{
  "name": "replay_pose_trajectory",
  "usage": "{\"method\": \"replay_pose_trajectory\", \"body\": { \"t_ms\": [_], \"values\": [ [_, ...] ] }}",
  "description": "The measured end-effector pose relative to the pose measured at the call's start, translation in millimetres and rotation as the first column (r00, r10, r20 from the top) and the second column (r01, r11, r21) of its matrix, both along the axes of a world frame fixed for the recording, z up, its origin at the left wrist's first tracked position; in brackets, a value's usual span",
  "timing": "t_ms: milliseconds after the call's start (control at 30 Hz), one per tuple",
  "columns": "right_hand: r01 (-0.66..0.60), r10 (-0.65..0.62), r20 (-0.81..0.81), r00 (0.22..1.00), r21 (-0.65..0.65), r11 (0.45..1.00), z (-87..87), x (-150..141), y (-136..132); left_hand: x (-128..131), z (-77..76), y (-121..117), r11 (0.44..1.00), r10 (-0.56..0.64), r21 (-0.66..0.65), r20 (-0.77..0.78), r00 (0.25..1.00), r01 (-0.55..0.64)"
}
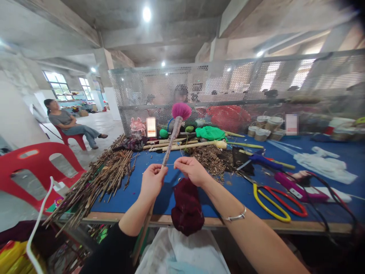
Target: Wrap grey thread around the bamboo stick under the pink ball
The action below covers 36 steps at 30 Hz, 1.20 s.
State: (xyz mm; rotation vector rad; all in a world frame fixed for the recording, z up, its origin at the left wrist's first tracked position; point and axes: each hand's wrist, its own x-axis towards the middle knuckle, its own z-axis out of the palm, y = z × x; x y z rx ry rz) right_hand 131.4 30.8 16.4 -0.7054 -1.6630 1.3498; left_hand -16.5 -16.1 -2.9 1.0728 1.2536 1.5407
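My left hand (153,180) is closed round a long stick (172,141) standing tilted in front of me. A round magenta flower head (181,110) tops the stick, and its upper stem looks wrapped in greyish-purple material. The stick's lower end runs down past the table edge. From the stick, a thin pale thread (170,164) stretches across to my right hand (191,170), whose fingers pinch it. Below my right hand, a dark maroon cloth bundle (187,205) hangs over the front edge of the blue table (216,203).
Bundled dry twigs (107,175) lie at left, beside a red chair (31,163). Wood chips (209,161) are heaped ahead. Scissors (273,201) with yellow and red handles and a purple tool (302,188) lie right. Behind stands a perforated metal screen (137,87). A person (68,121) sits far left.
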Motion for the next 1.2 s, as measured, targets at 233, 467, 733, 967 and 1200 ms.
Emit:
{"method": "replay_pose_trajectory", "body": {
  "t_ms": [233, 467, 733, 967, 1200],
  "values": [
    [-0.066, 0.043, -0.151, 0.988, -0.151, 0.986, 0.6, 3.7, 1.4, 1.1, 2.6, -5.3, 0.999, -0.039, -0.004, 0.09, 0.995, 0.039],
    [-0.053, 0.037, -0.107, 0.994, -0.149, 0.987, -2.7, 2.5, 6.7, 1.3, 9.6, -4.9, 0.986, -0.155, 0.09, 0.16, 0.975, 0.142],
    [-0.029, 0.03, 0.003, 1.0, -0.093, 0.995, -7.9, 0.0, 8.8, 4.5, 3.7, -10.1, 0.951, -0.309, 0.101, 0.248, 0.918, 0.293],
    [-0.107, 0.092, -0.111, 0.99, -0.138, 0.985, -12.0, -0.7, 12.7, 4.4, 2.5, -8.6, 0.914, -0.404, 0.023, 0.121, 0.907, 0.405],
    [-0.17, 0.165, -0.057, 0.985, -0.102, 0.98, -18.1, -0.1, 17.6, 10.7, -11.3, -3.7, 0.881, -0.46, -0.009, 0.22, 0.86, 0.473]
  ]
}}
